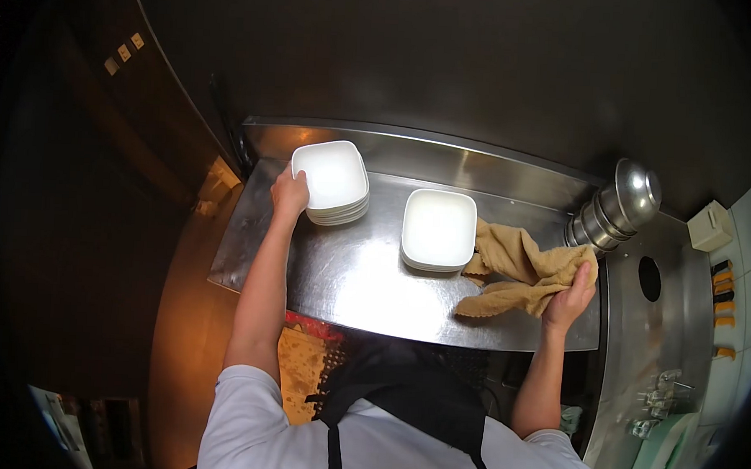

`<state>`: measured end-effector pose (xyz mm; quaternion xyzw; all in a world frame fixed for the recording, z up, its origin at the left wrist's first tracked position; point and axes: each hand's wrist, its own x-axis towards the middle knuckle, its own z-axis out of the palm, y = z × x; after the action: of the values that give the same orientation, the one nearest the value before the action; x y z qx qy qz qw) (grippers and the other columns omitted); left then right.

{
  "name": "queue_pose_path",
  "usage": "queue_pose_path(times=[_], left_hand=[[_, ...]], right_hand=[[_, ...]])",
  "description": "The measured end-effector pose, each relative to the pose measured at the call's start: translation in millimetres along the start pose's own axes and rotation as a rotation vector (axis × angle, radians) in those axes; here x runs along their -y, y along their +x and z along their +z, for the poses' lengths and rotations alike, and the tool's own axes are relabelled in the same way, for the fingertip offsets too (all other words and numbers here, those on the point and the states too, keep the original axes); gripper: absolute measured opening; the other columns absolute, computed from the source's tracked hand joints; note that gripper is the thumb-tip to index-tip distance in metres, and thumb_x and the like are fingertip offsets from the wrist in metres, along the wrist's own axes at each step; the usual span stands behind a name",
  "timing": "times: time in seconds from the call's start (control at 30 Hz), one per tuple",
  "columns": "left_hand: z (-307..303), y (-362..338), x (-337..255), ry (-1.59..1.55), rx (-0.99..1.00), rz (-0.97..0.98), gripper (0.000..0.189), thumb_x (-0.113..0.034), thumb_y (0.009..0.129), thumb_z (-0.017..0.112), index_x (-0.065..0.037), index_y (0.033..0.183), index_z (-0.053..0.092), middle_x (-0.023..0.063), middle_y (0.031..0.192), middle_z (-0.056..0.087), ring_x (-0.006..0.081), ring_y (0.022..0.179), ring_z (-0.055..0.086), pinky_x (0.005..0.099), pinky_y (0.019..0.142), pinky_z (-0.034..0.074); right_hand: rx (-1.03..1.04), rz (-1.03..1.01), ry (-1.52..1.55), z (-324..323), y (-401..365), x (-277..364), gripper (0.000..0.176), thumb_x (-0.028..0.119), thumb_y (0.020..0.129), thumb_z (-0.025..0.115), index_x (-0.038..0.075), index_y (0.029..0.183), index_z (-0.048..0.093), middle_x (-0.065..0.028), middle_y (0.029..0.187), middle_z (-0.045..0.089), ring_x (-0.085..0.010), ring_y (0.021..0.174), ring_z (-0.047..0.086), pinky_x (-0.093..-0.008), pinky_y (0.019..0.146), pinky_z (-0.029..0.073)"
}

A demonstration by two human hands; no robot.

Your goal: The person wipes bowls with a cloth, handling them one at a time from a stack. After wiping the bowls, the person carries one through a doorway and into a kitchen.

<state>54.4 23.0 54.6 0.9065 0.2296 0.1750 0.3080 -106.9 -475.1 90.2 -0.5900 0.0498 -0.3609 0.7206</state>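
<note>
Obs.: left hand (289, 193) sits at the near-left corner of a stack of white square plates (334, 178). Its fingers are curled together over the rim of the top plate. Whether they clamp the stack or only rest on it, I cannot tell. The stack stands at the back-left of the stainless steel counter (357, 280), close to its left edge, and the lower plates look slightly fanned out of line. Right hand (570, 297) is closed in a fist-like grip on a bunched tan cloth (520, 270) at the counter's right end. The cloth's far fold touches the right side of a second stack of square plates (438, 229) at mid-counter.

Risks (judgement):
1. With only one corner of the left stack under the hand, a pull or push there could shear the fanned plates apart or send them over the nearby left edge.
2. The steel looks slick, so a stack may slide rather than lift.
3. Dragging the cloth could nudge or snag the middle stack it touches.
4. Nested metal cups (620, 207) stand just beyond the right hand, so a wide sweep could knock them.
5. Attention is split between hands that are well apart.
</note>
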Motion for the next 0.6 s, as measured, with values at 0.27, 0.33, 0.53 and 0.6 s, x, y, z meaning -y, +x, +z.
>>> queue_pose_path(times=[0.27, 0.33, 0.53, 0.6], left_hand=[[26, 13, 23, 0.099, 0.151, -0.160, 0.064, -0.031, 0.095, 0.056, -0.012, 0.153, 0.038, 0.0258, 0.139, 0.055, 0.0431, 0.134, 0.046, 0.0472, 0.111, 0.039], [29, 0, 10, 0.198, -0.070, -0.105, 0.071, -0.033, 0.094, 0.061, -0.009, 0.154, 0.035, 0.0272, 0.142, 0.051, 0.0441, 0.135, 0.044, 0.0484, 0.111, 0.038], [34, -117, -59, -0.425, 0.059, 0.683, 0.055, -0.030, 0.081, 0.079, -0.005, 0.125, 0.060, 0.0174, 0.120, 0.064, 0.0365, 0.120, 0.056, 0.0505, 0.109, 0.036], [49, -171, -71, -0.233, 0.174, 1.103, 0.041, -0.036, 0.079, 0.079, -0.007, 0.106, 0.068, 0.0088, 0.108, 0.069, 0.0295, 0.114, 0.059, 0.0577, 0.111, 0.032]], right_hand=[[-0.025, -0.036, 0.037, 23, 6, 13, 0.043, 0.035, 0.108, 0.044, -0.005, 0.114, 0.060, -0.0115, 0.106, 0.066, -0.0172, 0.095, 0.064, -0.0312, 0.083, 0.051], [-0.125, -0.059, 0.094, 44, 11, 21, 0.043, 0.035, 0.109, 0.043, -0.004, 0.114, 0.060, -0.0116, 0.105, 0.066, -0.0182, 0.095, 0.064, -0.0317, 0.083, 0.052], [0.075, -0.189, 0.008, 106, 5, 4, 0.040, 0.032, 0.108, 0.043, -0.003, 0.118, 0.059, -0.0124, 0.107, 0.066, -0.0202, 0.093, 0.065, -0.0349, 0.082, 0.053], [0.408, -0.244, -0.329, 118, 9, -46, 0.039, 0.031, 0.105, 0.049, -0.002, 0.126, 0.057, -0.0197, 0.121, 0.063, -0.0291, 0.109, 0.063, -0.0418, 0.095, 0.050]])
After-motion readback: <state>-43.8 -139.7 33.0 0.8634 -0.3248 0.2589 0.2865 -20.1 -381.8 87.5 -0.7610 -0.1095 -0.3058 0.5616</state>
